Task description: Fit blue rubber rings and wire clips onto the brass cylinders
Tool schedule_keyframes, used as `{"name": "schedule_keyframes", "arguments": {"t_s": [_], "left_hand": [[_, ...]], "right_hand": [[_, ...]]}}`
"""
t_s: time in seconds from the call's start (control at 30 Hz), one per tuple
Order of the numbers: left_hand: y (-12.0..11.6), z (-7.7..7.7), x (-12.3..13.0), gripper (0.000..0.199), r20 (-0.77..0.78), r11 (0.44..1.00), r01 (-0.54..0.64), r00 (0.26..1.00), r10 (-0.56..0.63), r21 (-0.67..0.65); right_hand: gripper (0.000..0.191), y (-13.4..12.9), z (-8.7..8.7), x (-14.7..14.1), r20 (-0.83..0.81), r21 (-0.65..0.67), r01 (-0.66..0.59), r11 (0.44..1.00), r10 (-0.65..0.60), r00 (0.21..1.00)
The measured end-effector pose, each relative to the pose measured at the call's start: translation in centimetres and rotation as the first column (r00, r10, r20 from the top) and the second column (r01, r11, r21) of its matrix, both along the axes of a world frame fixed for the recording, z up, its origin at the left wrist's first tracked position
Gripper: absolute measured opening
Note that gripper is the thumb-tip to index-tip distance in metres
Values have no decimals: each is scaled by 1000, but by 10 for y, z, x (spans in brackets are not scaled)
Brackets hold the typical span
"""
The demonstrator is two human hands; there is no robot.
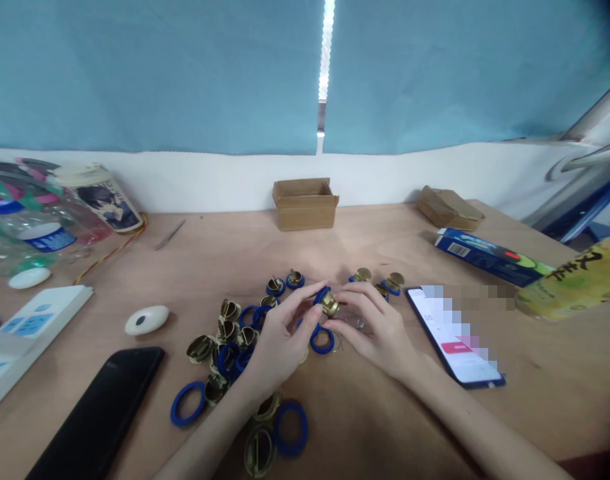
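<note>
Near the middle of the table, my left hand (287,330) pinches a brass-coloured round fitting (329,305) by the side with its blue ring. The fingertips of my right hand (377,327) close on the fitting's other end. Just below lie a loose blue ring (323,341) and some thin wire loops (355,323), partly covered by my fingers. Left of my left hand, several brass fittings (227,331) are heaped with blue rings (188,404). Beyond my hands stand a few fittings with blue rings on them (295,278).
A small open cardboard box (305,207) stands at the back, with a brown packet (449,208) to its right. A lit phone (457,340) lies right of my hands. On the left are a dark phone (99,413), a white oval object (147,321) and plastic bottles (45,227).
</note>
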State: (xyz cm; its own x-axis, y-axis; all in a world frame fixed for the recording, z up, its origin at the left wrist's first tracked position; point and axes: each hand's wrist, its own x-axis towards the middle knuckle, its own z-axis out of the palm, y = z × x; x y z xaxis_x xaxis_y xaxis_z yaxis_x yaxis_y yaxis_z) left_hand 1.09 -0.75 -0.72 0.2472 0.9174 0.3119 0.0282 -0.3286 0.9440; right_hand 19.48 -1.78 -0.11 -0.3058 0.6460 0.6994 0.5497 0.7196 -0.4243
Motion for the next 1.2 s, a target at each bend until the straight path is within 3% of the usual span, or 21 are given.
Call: {"name": "schedule_keyframes", "arguments": {"t_s": [0.27, 0.6, 0.73, 0.87, 1.2], "left_hand": [[-3, 2, 1, 32, 15, 1000, 10, 1000, -10, -5], [-7, 7, 4, 32, -107, 996, 87, 991, -86, 7], [-8, 8, 2, 29, -189, 991, 105, 978, -88, 81], [-7, 10, -1, 27, -256, 987, 78, 966, -40, 139], [-8, 18, -3, 32, -197, 990, 130, 973, -119, 45]], "right_hand": [[25, 0, -3, 1, 29, 4, -5, 1000, 4, 1000], [28, 2, -6, 3, -24, -106, 37, 994, -40, 999], [23, 3, -3, 5, 83, -193, 53, 980, -37, 996], [33, 3, -4, 5, 158, -178, 108, 978, -80, 984], [44, 3, -6, 5, 191, -187, 153, 970, -117, 975]]}}
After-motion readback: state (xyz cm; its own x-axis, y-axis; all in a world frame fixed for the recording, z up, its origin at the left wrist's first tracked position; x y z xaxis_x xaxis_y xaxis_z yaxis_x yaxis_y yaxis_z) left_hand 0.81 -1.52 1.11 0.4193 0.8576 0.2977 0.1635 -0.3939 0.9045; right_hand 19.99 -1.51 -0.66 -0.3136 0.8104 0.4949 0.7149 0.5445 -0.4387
